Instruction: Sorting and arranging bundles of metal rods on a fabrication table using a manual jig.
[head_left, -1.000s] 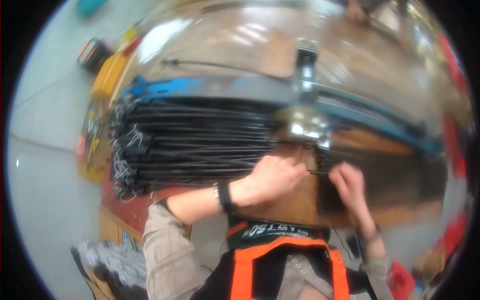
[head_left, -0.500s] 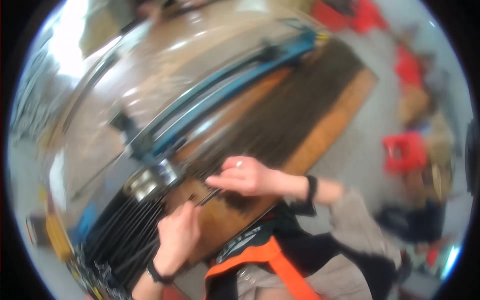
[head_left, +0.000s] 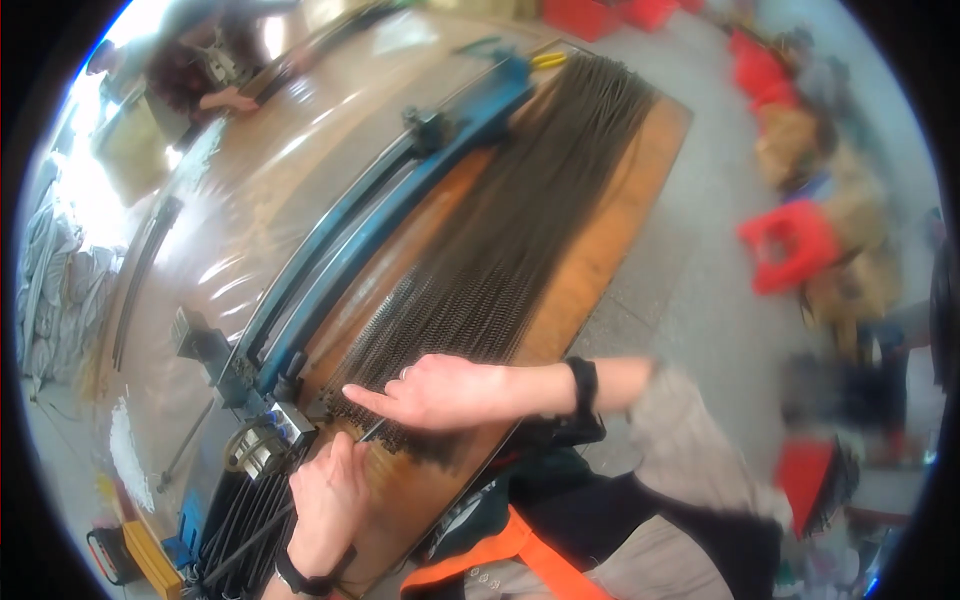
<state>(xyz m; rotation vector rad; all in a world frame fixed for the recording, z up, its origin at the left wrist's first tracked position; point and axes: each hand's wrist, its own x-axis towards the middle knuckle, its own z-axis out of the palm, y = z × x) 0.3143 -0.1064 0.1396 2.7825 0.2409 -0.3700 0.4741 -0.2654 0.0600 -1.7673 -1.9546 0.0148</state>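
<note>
My left hand (head_left: 330, 485) is closed in a pinch, just right of a metal block fixture (head_left: 268, 440). From its fingertips a short length of thin dark rod (head_left: 374, 430) runs up beneath my right hand (head_left: 435, 393). That hand has its index finger stretched out to the left and the other fingers curled in, seemingly around the rod. Its grip is partly hidden from above. Right under and beyond it lies a wide bundle of long, thin coil springs (head_left: 450, 310), dark and metallic, spread on an orange-brown board (head_left: 590, 270).
A long blue metal frame (head_left: 375, 225) with a sliding clamp runs beside the springs. Dark rods (head_left: 245, 525) stand near the fixture, a yellow block (head_left: 152, 560) farther left. Another person's hand (head_left: 236, 100) is at the far left. Red stools (head_left: 790, 245) stand on the right.
The whole view has shifted and grown sharper. My right hand has moved left and down to my left hand, so less of the rod shows between them.
</note>
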